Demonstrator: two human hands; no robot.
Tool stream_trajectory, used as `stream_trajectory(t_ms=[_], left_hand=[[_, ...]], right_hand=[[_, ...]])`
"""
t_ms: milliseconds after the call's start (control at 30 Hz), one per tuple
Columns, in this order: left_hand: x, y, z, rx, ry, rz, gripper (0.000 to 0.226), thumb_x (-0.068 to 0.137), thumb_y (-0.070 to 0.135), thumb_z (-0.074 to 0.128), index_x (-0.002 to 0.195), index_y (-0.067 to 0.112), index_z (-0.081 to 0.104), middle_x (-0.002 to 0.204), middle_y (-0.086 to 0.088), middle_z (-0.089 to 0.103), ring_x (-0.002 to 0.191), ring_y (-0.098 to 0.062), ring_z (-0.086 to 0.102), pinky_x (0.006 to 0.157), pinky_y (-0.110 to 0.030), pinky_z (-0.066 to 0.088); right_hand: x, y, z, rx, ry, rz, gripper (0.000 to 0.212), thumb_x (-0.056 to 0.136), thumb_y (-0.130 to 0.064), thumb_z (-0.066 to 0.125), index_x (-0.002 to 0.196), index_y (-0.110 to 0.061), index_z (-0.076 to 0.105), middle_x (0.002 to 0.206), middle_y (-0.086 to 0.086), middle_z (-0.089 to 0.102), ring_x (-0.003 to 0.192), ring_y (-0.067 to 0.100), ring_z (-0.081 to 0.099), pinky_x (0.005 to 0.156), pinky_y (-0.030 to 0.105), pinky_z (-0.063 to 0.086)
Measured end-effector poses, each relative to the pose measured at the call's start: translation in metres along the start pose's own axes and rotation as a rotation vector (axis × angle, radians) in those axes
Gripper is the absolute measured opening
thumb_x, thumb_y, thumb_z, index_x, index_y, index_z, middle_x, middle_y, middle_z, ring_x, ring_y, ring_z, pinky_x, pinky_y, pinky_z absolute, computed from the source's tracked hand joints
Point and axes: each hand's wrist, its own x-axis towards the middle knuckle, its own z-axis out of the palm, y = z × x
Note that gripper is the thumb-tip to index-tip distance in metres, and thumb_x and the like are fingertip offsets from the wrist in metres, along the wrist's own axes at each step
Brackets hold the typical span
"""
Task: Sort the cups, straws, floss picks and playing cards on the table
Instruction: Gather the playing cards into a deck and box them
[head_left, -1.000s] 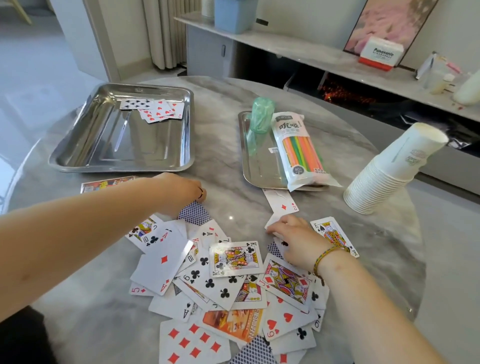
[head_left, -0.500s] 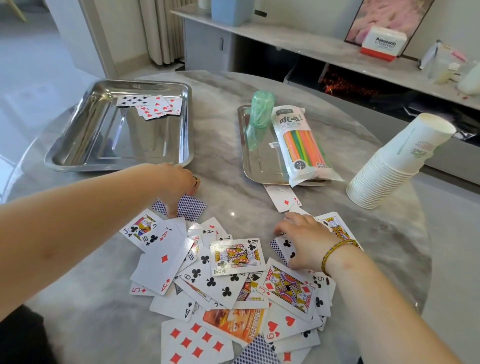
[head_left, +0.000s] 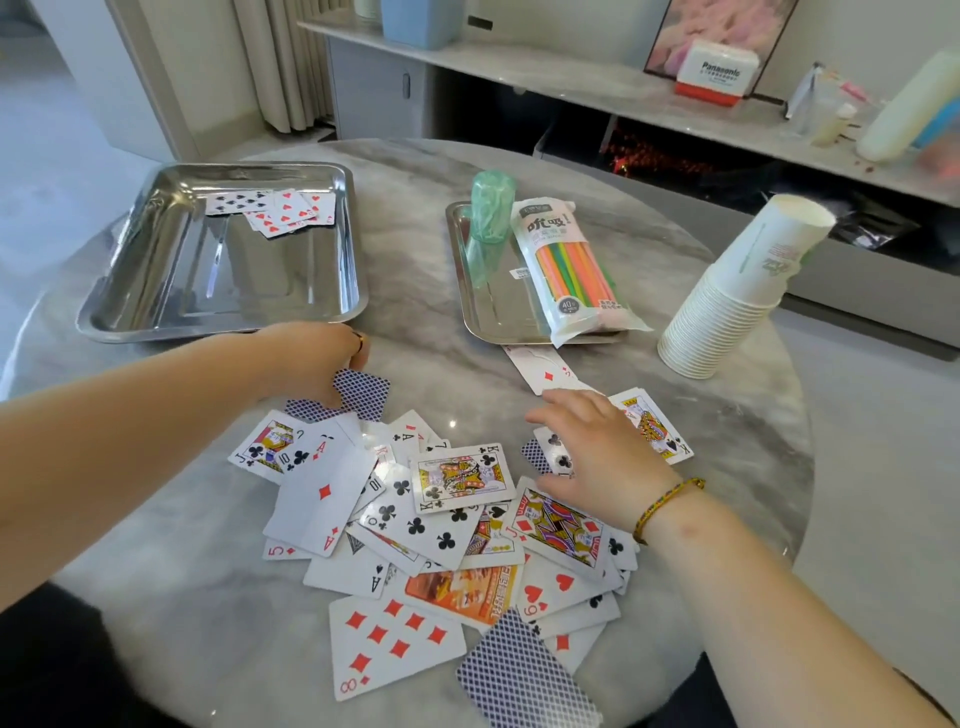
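Playing cards (head_left: 447, 519) are mostly in a messy heap at the lower middle of the frame, face up and face down mixed, and both hands are at its top edge. The left hand (head_left: 311, 364) has its fingers curled down and pinches a blue-backed face-down card (head_left: 366, 397) at the upper left corner of the heap, with another blue-backed one peeking out just beside it. The right hand (head_left: 602, 457) is loose and spread, not gripping anything, with its fingertips resting on a clubs card (head_left: 556, 452). A king of spades (head_left: 654, 431) sticks out from under that hand toward the right, and a lone diamond card (head_left: 545, 371) sits just above the fingers.

Further up, on the left of the frame, there's a deep steel tray (head_left: 156, 291) with a small sorted bunch of cards (head_left: 275, 210) in its far corner. Up the middle a flat tray (head_left: 498, 312) holds the pack of coloured straws (head_left: 571, 270) and a green plastic-wrapped tub (head_left: 488, 213); can't tell what's in it. The leaning stack of paper cups (head_left: 727, 312) stands on the marble table (head_left: 415, 182) at the right, well apart from both hands.
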Motion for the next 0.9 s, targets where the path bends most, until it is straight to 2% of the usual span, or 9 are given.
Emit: stream_trajectory(t_ms=[67, 133, 200, 367, 467, 567, 667, 767, 900], left_hand=[[-0.015, -0.001, -0.004, -0.109, 0.065, -0.005, 0.024, 0.087, 0.024, 0.054, 0.111, 0.021, 0.055, 0.113, 0.002, 0.055, 0.097, -0.017, 0.054, 0.077, -0.027, 0.044], [-0.033, 0.003, -0.003, -0.083, 0.2, -0.01, 0.024, 0.094, 0.022, 0.042, 0.114, 0.023, 0.055, 0.116, 0.004, 0.052, 0.098, -0.016, 0.052, 0.07, -0.026, 0.039], [-0.058, 0.013, -0.002, -0.088, 0.303, 0.0, 0.028, 0.097, 0.023, 0.036, 0.119, 0.027, 0.053, 0.122, 0.008, 0.049, 0.106, -0.013, 0.051, 0.069, -0.021, 0.033], [-0.1, 0.053, 0.025, -0.185, 0.373, 0.16, 0.031, 0.097, 0.026, 0.035, 0.121, 0.031, 0.055, 0.127, 0.019, 0.049, 0.112, -0.004, 0.049, 0.065, -0.016, 0.033], [-0.11, 0.068, 0.045, -0.178, 0.29, 0.247, 0.033, 0.097, 0.027, 0.035, 0.123, 0.032, 0.053, 0.131, 0.02, 0.047, 0.117, -0.004, 0.046, 0.08, -0.016, 0.039], [-0.116, 0.072, 0.059, -0.209, 0.217, 0.307, 0.035, 0.096, 0.031, 0.038, 0.129, 0.032, 0.048, 0.136, 0.019, 0.042, 0.122, -0.003, 0.042, 0.092, -0.017, 0.036], [-0.121, 0.072, 0.062, -0.224, 0.19, 0.311, 0.036, 0.095, 0.036, 0.04, 0.13, 0.031, 0.047, 0.139, 0.019, 0.039, 0.124, -0.003, 0.04, 0.092, -0.014, 0.035], [-0.122, 0.072, 0.064, -0.257, 0.172, 0.304, 0.036, 0.094, 0.038, 0.041, 0.129, 0.032, 0.049, 0.139, 0.02, 0.037, 0.124, -0.001, 0.039, 0.089, -0.01, 0.033], [-0.117, 0.07, 0.066, -0.304, 0.159, 0.273, 0.034, 0.093, 0.039, 0.042, 0.126, 0.034, 0.05, 0.137, 0.022, 0.039, 0.122, 0.001, 0.04, 0.087, -0.007, 0.03]], right_hand=[[-0.009, -0.016, 0.003, 0.024, 0.125, -0.042, 0.031, 0.087, -0.019, 0.055, 0.118, -0.014, 0.055, 0.13, 0.003, 0.049, 0.123, 0.018, 0.041, 0.105, 0.026, 0.031], [-0.02, -0.03, 0.007, 0.039, 0.303, -0.075, 0.013, 0.08, -0.017, 0.053, 0.08, -0.013, 0.065, 0.083, 0.0, 0.067, 0.08, 0.018, 0.063, 0.069, 0.025, 0.052], [-0.038, -0.041, 0.013, 0.06, 0.341, -0.107, 0.021, 0.074, -0.024, 0.045, 0.062, -0.017, 0.061, 0.058, -0.006, 0.062, 0.054, 0.013, 0.061, 0.046, 0.018, 0.043], [-0.091, -0.059, 0.041, 0.024, 0.214, -0.237, 0.03, 0.08, -0.041, 0.041, 0.068, -0.023, 0.062, 0.066, -0.012, 0.065, 0.062, 0.006, 0.062, 0.053, 0.018, 0.049], [-0.123, -0.064, 0.051, -0.074, 0.121, -0.235, 0.051, 0.088, -0.064, 0.013, 0.094, -0.029, 0.05, 0.09, -0.017, 0.069, 0.086, 0.001, 0.066, 0.076, 0.016, 0.051], [-0.136, -0.064, 0.06, -0.212, -0.006, -0.233, 0.068, 0.052, -0.084, 0.045, 0.098, -0.034, 0.052, 0.1, -0.019, 0.067, 0.092, -0.003, 0.064, 0.084, 0.013, 0.047], [-0.136, -0.064, 0.065, -0.23, 0.004, -0.199, 0.06, 0.022, -0.066, 0.072, 0.071, -0.032, 0.07, 0.09, -0.018, 0.07, 0.079, -0.004, 0.066, 0.072, 0.01, 0.05], [-0.131, -0.06, 0.068, -0.207, 0.105, -0.242, 0.023, 0.054, -0.048, 0.052, 0.059, -0.031, 0.067, 0.076, -0.021, 0.068, 0.065, -0.005, 0.064, 0.05, 0.009, 0.047], [-0.119, -0.056, 0.055, -0.13, 0.318, -0.245, 0.024, 0.071, -0.034, 0.042, 0.058, -0.028, 0.061, 0.058, -0.017, 0.06, 0.051, 0.0, 0.056, 0.04, 0.014, 0.041]])
